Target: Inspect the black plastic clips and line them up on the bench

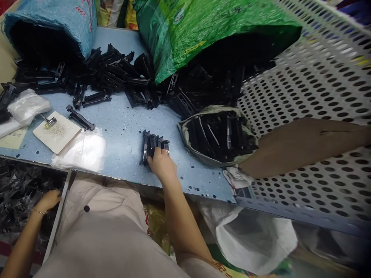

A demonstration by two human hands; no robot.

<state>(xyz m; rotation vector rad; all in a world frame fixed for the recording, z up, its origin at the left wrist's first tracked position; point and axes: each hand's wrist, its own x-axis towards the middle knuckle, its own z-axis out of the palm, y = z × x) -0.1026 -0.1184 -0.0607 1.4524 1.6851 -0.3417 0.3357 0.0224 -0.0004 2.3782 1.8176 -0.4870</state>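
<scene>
Several black plastic parts (pixel 148 144) stand side by side in a small group on the blue tabletop (pixel 121 116). My right hand (pixel 163 164) is closed over the near right side of this group, fingers bent round the parts. At the lower left, my left hand (pixel 51 199), with a bracelet at the wrist, is over the drawer of bagged black parts (pixel 17 193), near its right edge. Its fingers are curled, and whether they hold anything is hidden. A single black part (pixel 80 117) lies beside clear plastic bags (pixel 84 150).
Black parts (pixel 116 71) spill from a blue sack (pixel 52 19) and a green sack (pixel 203 27). A fabric pouch (pixel 203 154) holds more parts. A perforated metal panel (pixel 313 92) rises at right. A white pad (pixel 56 135) lies left; a white sack (pixel 255 239) hangs below.
</scene>
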